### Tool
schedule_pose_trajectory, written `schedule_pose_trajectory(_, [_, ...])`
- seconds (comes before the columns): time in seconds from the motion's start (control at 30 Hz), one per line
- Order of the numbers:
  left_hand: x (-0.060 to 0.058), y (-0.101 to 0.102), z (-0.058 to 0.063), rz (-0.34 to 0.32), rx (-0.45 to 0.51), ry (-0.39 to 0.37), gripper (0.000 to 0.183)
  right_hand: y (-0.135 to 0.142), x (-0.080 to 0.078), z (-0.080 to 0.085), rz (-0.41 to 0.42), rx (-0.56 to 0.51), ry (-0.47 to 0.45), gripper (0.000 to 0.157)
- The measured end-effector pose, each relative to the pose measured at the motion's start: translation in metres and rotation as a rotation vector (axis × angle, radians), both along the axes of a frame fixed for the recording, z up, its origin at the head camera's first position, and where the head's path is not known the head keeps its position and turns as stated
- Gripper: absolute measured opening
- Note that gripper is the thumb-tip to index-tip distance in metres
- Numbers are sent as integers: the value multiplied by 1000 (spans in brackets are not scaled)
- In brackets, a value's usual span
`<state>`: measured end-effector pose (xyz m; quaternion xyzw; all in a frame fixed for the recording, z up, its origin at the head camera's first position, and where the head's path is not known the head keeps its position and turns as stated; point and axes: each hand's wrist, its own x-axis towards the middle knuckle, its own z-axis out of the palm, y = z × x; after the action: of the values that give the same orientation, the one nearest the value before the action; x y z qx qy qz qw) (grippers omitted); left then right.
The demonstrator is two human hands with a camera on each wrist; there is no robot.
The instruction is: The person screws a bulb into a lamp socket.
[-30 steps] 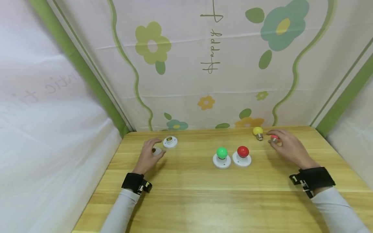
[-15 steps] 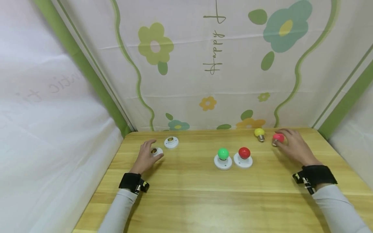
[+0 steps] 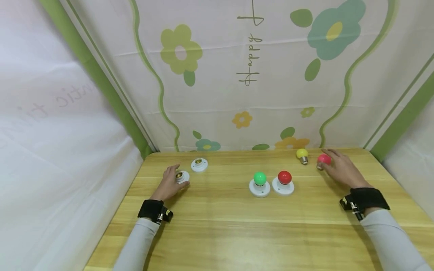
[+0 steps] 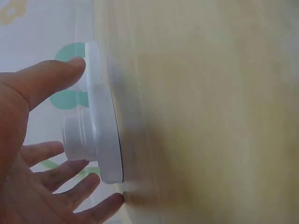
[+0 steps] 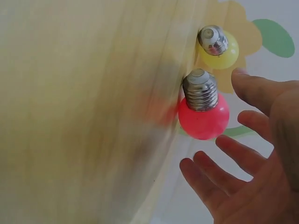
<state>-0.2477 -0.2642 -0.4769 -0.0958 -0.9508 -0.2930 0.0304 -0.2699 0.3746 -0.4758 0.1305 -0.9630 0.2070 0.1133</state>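
Right fingers beside pink bulb

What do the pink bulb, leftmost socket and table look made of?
Pink bulb: glossy, perhaps plastic or coated glass, given its shine; base, silvery threaded metal. Leftmost socket: probably plastic or ceramic, from its smooth white surface. Table: satin wood or laminate, by grain and sheen.

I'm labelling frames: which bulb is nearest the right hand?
The pink bulb, beside the right hand; the yellow bulb lies farther off, and the green bulb and red bulb stand in sockets.
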Motion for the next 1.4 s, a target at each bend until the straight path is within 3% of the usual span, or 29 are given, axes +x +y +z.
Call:
schedule_pose_trajectory(0.23, [-2,-3,-1,28,-20,-28,87,0,-6,-2,-29,-27,-66,61])
schedule_pose_trajectory(0.43, [-3,-5,-2,38,-34,-66,89,1,-9,-4,-57,-52,-72,55])
schedule_pose_trajectory(0.7, [0,-3,-2,35,-35,-59,69,3,-12,-5,-69,-73,-98,58])
schedule_pose_trajectory(1.13, [0,1,-3,12,-34,-46,69,2,-13,-6,-37,-35,-105,63])
schedule_pose_trajectory(1.4, [-2,2,-3,1,-58,-19,67,0,-14,-6,-29,-10,-62,50])
